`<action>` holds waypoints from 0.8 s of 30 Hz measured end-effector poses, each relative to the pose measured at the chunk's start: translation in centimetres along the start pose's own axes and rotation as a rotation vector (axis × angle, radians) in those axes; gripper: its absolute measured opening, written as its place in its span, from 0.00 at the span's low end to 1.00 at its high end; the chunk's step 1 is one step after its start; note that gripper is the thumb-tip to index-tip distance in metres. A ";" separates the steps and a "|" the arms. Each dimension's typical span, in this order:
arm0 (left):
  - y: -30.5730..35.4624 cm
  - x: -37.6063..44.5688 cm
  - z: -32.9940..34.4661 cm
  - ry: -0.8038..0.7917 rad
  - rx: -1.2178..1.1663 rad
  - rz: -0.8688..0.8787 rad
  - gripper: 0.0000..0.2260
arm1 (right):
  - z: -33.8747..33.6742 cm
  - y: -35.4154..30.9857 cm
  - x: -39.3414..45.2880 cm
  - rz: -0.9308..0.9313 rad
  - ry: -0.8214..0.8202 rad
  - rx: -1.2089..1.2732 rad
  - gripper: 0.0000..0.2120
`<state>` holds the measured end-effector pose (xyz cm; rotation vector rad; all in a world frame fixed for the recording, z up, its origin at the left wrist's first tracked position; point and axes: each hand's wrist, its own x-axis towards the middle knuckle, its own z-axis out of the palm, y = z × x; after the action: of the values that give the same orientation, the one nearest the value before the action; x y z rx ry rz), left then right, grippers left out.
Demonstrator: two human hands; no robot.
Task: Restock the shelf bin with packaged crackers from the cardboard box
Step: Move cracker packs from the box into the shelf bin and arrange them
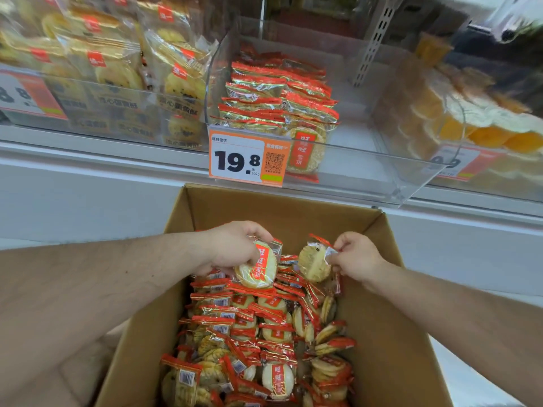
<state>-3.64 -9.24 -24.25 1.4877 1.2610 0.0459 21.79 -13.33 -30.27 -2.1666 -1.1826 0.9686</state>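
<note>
I see my left hand (235, 245) gripping one cracker pack (257, 267), right hand (354, 255) pinching another pack (314, 264) (by its wrapper edge), over the cardboard box (382, 318) below the clear shelf bin (367, 171).

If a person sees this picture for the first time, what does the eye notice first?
First, the open cardboard box at bottom centre, full of red-edged cracker packets. Above it the left hand grips one cracker packet and the right hand pinches another packet. Higher up, an orange price tag hangs on the clear shelf bin.
</note>
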 end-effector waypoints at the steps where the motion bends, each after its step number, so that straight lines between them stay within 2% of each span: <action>1: 0.2 -0.3 0.0 0.004 -0.017 0.018 0.18 | -1.2 -1.3 -1.3 0.000 -0.037 0.134 0.13; 3: 0.8 -0.8 -0.1 0.018 -0.058 0.049 0.12 | -3.4 -3.6 -4.3 -0.089 -0.052 0.243 0.15; 5: 1.4 -1.5 -0.1 0.039 -0.091 0.074 0.07 | -5.2 -4.8 -7.1 -0.347 0.031 0.151 0.13; 9: 2.1 -2.4 -0.4 0.020 -0.267 0.089 0.17 | -6.6 -6.0 -11.1 -0.930 0.295 -0.163 0.18; 11: 2.5 -2.6 -0.4 0.006 -0.394 0.100 0.23 | -6.2 -6.3 -11.7 -1.074 0.370 -0.191 0.15; 14: 3.4 -3.3 -0.2 -0.022 -0.534 0.155 0.28 | -5.4 -6.5 -11.6 -1.161 0.450 -0.186 0.09; 19: 4.6 -4.7 0.1 -0.051 -0.602 0.249 0.32 | -5.0 -6.8 -11.6 -1.163 0.537 -0.108 0.08; 24: 5.1 -5.3 0.2 -0.045 -0.613 0.345 0.27 | -4.5 -7.2 -11.7 -1.216 0.508 -0.188 0.07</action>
<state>-2.44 -12.11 -17.56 1.1363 0.8326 0.5736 17.19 -20.06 -18.28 -1.2115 -1.9049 -0.2069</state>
